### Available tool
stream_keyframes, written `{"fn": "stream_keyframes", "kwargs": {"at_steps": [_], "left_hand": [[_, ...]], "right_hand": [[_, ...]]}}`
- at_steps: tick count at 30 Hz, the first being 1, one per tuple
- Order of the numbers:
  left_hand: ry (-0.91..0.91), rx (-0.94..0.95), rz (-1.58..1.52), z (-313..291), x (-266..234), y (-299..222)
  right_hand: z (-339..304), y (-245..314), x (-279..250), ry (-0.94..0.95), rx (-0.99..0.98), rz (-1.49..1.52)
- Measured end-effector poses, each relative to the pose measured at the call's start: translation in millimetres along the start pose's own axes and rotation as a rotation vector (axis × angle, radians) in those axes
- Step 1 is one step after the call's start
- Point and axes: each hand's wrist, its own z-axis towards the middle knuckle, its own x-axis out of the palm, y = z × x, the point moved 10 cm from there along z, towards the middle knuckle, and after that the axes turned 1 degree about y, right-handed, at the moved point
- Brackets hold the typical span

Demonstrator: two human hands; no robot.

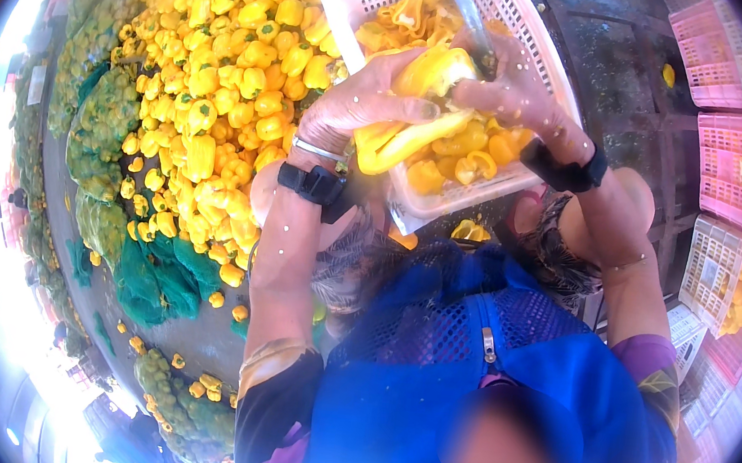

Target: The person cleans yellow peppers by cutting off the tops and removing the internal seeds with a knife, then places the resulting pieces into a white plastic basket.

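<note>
Over a pale pink crate (446,205), a yellow bell pepper (433,73) is split open between my two hands. My left hand (362,99) is wrapped round its left side, the thumb lying across the front. Fingers of my right hand (517,93) press into the pepper's right side by its pale inside. A long yellow pepper piece (408,140) hangs below my left thumb. Cut yellow peppers (470,147) lie in the crate beneath. A curved grey bar (467,7) crosses the crate behind my right fingers, which partly hide a small dark part there.
Left of the crate spreads a big heap of whole yellow peppers (235,64). Beyond it lie filled green net sacks (101,131) and a loose green net (163,277). Stacked pink crates (723,151) and a white crate (711,267) stand on the right.
</note>
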Motion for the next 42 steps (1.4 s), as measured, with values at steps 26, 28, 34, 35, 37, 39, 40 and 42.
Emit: {"fn": "stream_keyframes", "kwargs": {"at_steps": [26,28,34,35,37,39,40,42], "left_hand": [[-0.528,0.194,0.546,9,-58,-1],[-0.671,0.266,0.718,5,-65,-16],[-0.617,0.255,0.397,26,-70,-12],[-0.594,0.245,0.180,24,-65,-7],[-0.654,0.171,0.031,26,-69,4],[-0.724,0.195,-0.048,27,-73,12],[-0.754,0.253,-0.049,29,-74,13],[-0.859,0.260,-0.107,30,-77,19]], "right_hand": [[17,-117,-78,-0.395,0.401,0.560],[18,-91,-55,-0.326,0.365,0.610],[28,-84,-16,-0.053,0.414,0.797],[21,-93,-14,-0.116,0.497,0.774],[18,-72,5,-0.018,0.413,0.643],[18,-73,18,0.062,0.412,0.529],[17,-61,18,0.030,0.396,0.419],[15,-56,22,-0.017,0.352,0.359]]}}
